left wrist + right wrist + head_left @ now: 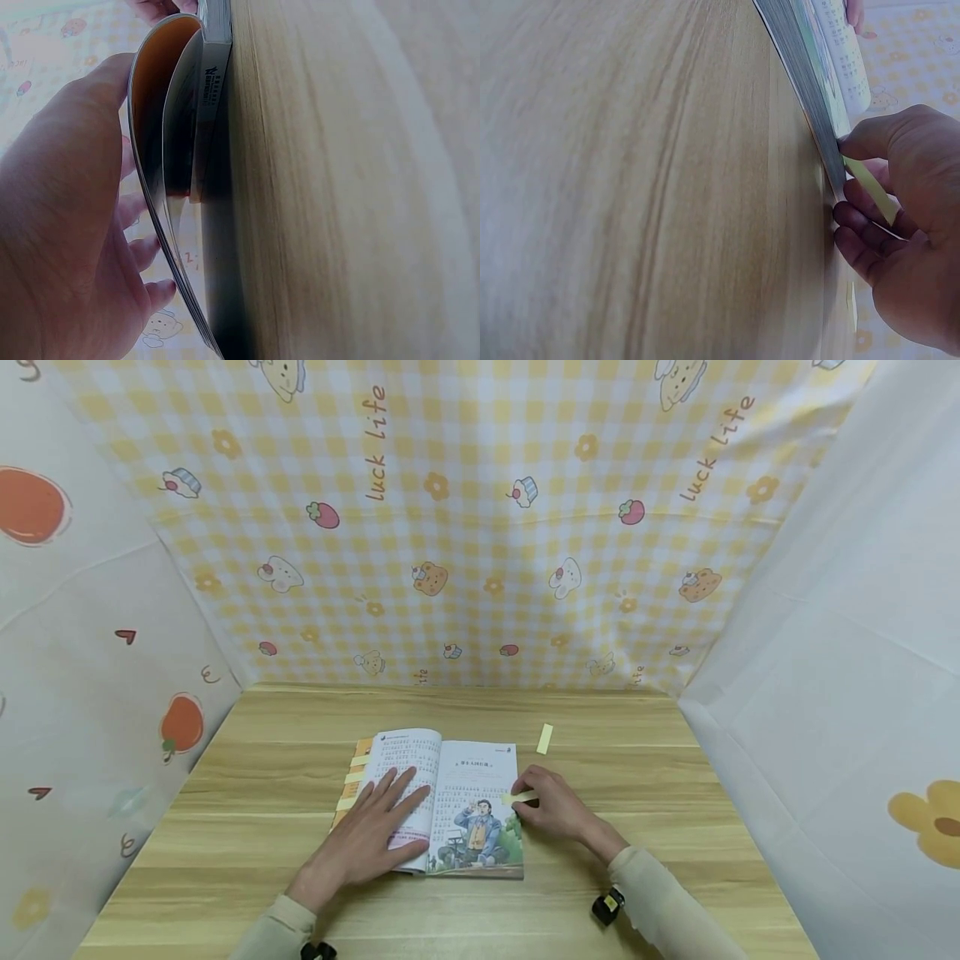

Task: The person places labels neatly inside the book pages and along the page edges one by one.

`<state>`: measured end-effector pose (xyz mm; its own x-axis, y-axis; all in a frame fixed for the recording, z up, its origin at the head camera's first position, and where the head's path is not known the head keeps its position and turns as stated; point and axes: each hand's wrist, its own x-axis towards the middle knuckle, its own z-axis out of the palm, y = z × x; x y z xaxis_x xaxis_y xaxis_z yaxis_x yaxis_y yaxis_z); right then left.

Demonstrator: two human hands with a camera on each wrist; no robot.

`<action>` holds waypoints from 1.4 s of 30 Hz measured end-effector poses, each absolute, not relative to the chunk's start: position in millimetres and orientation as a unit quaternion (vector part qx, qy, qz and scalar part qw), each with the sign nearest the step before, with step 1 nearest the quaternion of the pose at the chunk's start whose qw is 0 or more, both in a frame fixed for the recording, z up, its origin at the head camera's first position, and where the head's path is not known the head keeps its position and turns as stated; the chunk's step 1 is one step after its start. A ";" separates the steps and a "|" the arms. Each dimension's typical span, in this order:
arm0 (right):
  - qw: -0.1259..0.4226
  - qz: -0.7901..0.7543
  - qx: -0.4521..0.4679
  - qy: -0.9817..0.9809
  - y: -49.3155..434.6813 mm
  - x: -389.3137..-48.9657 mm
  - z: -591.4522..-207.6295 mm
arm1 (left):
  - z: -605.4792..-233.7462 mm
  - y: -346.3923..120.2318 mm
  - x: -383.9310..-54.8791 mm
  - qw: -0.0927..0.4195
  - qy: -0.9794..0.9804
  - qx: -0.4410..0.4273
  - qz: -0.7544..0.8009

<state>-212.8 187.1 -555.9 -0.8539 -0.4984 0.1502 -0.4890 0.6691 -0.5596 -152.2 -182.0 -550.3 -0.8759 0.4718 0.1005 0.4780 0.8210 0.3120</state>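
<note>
An open book point(474, 768) lies on the table, with text on both pages and a drawing of a seated person on the right one. My left hand point(372, 827) rests on the left page, fingers straight and spread. In the left wrist view the left-hand pages point(154, 180) arch up from the table beside that hand. At the book's right edge my right hand point(553, 803) pinches a pale yellow sticky tab point(522, 797), which lies partly over the page. The right wrist view shows the thumb at the page edge and the tab point(871, 189) sticking out past it.
Another pale yellow sticky tab point(545, 738) lies on the wooden table point(630, 735) beyond the right hand. Several pale strips point(352, 777) show along the book's orange left edge. A checked cloth point(480, 543) hangs behind the table, with white cloths at both sides.
</note>
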 end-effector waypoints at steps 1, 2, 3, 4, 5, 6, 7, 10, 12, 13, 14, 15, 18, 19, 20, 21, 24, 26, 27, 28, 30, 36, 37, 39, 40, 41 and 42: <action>0.007 -0.303 -0.271 0.914 187.1 -212.8 -555.7 | -550.1 -182.0 -152.2 0.010 -0.954 -0.249 -0.166; 0.006 -0.301 -0.271 0.914 187.0 -212.8 -555.5 | -550.0 -182.0 -152.2 0.011 -0.954 -0.249 -0.166; 0.005 -0.300 -0.271 0.915 186.8 -212.6 -555.3 | -549.8 -182.0 -152.2 0.011 -0.954 -0.249 -0.166; 0.003 -0.297 -0.272 0.915 186.8 -212.5 -555.2 | -549.7 -182.0 -152.1 0.012 -0.954 -0.249 -0.166; 0.002 -0.295 -0.272 0.916 186.8 -212.6 -555.1 | -549.7 -182.0 -152.0 0.012 -0.954 -0.250 -0.166; 0.002 -0.295 -0.272 0.916 186.8 -212.6 -555.3 | -549.6 -182.0 -152.0 0.012 -0.954 -0.250 -0.166; 0.001 -0.294 -0.272 0.916 187.0 -212.8 -555.6 | -549.6 -182.0 -151.9 0.012 -0.954 -0.249 -0.167; 0.000 -0.294 -0.272 0.916 187.4 -213.1 -556.6 | -549.7 -181.8 -151.9 0.012 -0.954 -0.249 -0.168; 0.001 -0.295 -0.273 0.916 187.7 -213.2 -557.1 | -549.8 -181.8 -152.0 0.013 -0.953 -0.250 -0.168; 0.000 -0.294 -0.273 0.916 187.9 -213.2 -557.3 | -549.9 -181.7 -152.1 0.013 -0.953 -0.250 -0.169; -0.001 -0.294 -0.274 0.915 187.9 -213.1 -557.3 | -550.0 -181.6 -152.3 0.013 -0.953 -0.250 -0.169; -0.001 -0.294 -0.275 0.915 188.1 -213.2 -557.4 | -550.2 -181.7 -152.4 0.013 -0.953 -0.251 -0.169; -0.003 -0.294 -0.277 0.915 188.4 -213.3 -557.7 | -550.6 -181.6 -152.6 0.012 -0.953 -0.251 -0.168; -0.003 -0.294 -0.277 0.915 188.4 -213.3 -557.8 | -550.7 -181.6 -152.7 0.012 -0.953 -0.251 -0.168; -0.003 -0.295 -0.277 0.914 188.4 -213.4 -557.8 | -550.8 -181.7 -152.7 0.012 -0.953 -0.251 -0.167; -0.002 -0.295 -0.277 0.914 188.4 -213.4 -557.9 | -550.8 -181.7 -152.8 0.012 -0.953 -0.251 -0.167; 0.002 -0.297 -0.276 0.914 188.6 -213.1 -557.8 | -550.7 -181.8 -152.7 0.011 -0.953 -0.251 -0.167; 0.004 -0.298 -0.275 0.914 188.8 -212.8 -557.5 | -550.6 -181.9 -152.7 0.011 -0.953 -0.251 -0.167; 0.005 -0.298 -0.275 0.914 188.9 -212.8 -557.5 | -550.5 -181.8 -152.7 0.011 -0.953 -0.252 -0.168; 0.004 -0.298 -0.275 0.914 189.0 -212.6 -557.5 | -550.4 -181.8 -152.7 0.011 -0.953 -0.252 -0.168; 0.002 -0.297 -0.276 0.914 189.3 -212.3 -557.6 | -550.3 -181.7 -152.7 0.011 -0.953 -0.252 -0.168; -0.011 -0.289 -0.284 0.914 190.2 -211.0 -557.9 | -550.1 -181.4 -152.5 0.008 -0.954 -0.250 -0.166; -0.013 -0.286 -0.285 0.915 190.4 -210.6 -557.9 | -550.1 -181.3 -152.5 0.007 -0.954 -0.249 -0.167; -0.017 -0.281 -0.287 0.916 190.9 -210.0 -558.0 | -550.0 -181.3 -152.4 0.006 -0.954 -0.249 -0.167; -0.019 -0.279 -0.287 0.916 191.2 -209.7 -558.0 | -549.9 -181.3 -152.4 0.006 -0.954 -0.249 -0.168; -0.019 -0.278 -0.288 0.916 191.5 -209.3 -557.8 | -549.9 -181.3 -152.4 0.005 -0.954 -0.249 -0.168; -0.020 -0.278 -0.289 0.916 191.8 -208.8 -557.5 | -549.9 -181.3 -152.4 0.006 -0.954 -0.249 -0.169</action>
